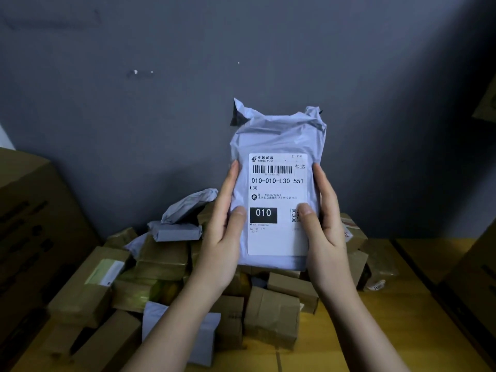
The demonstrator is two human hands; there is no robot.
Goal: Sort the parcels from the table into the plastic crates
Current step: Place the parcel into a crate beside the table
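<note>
Item in hand: grey mailer [279,146], upright above the pile, label marked 010 facing the camera.
Left hand [224,226]: fingers wrapped on its left edge, thumb on front.
Right hand [326,226]: likewise on the right edge.
Remaining: heap of parcels [166,264] on the tabletop [402,318].
Crates: none in view.
Progress: judged early; most unsorted.

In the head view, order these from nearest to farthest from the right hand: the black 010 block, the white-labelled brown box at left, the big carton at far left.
From the right hand:
1. Black 010 block, on the label just left of its thumb.
2. White-labelled brown box, lower left in the pile.
3. Big carton, far left edge.
</note>
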